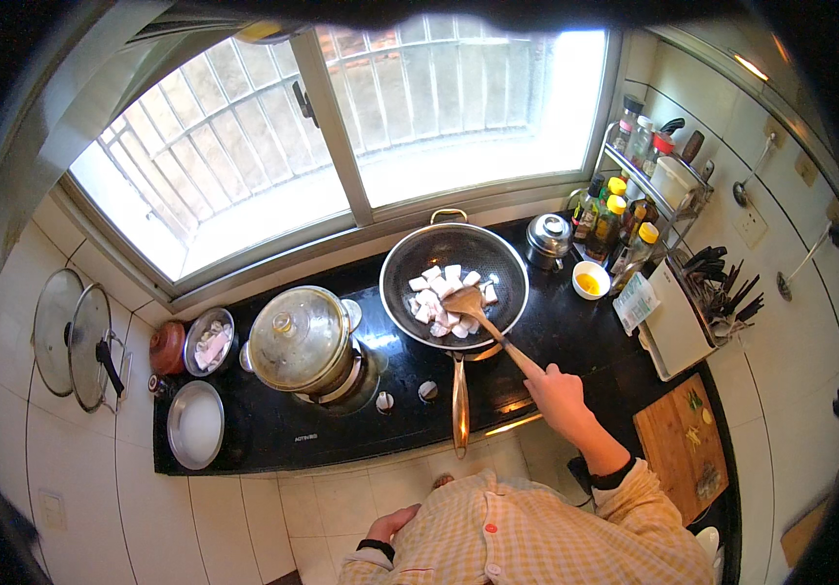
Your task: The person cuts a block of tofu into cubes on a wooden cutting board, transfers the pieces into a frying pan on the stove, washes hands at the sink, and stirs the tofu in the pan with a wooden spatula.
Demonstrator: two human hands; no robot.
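My right hand (557,398) grips the handle of a wooden spatula (469,301). Its blade lies among pale, whitish chunks of what looks like fatty meat (430,284) inside a dark wok (496,256) with a textured inner surface. The wok's metal handle (460,409) points toward me over the counter's front edge, with no hand on it. Low against my checked shirt rests my left hand (392,523), away from the cookware; its fingers are partly hidden, so I cannot tell how they are held.
A lidded glass pot (295,340) occupies the left burner. Metal bowls (195,424) stand farther left. Right of the wok are a lidded steel pot (549,235), a white bowl of yellow liquid (590,281), bottles (604,232), a knife block (672,318) and a cutting board (672,439).
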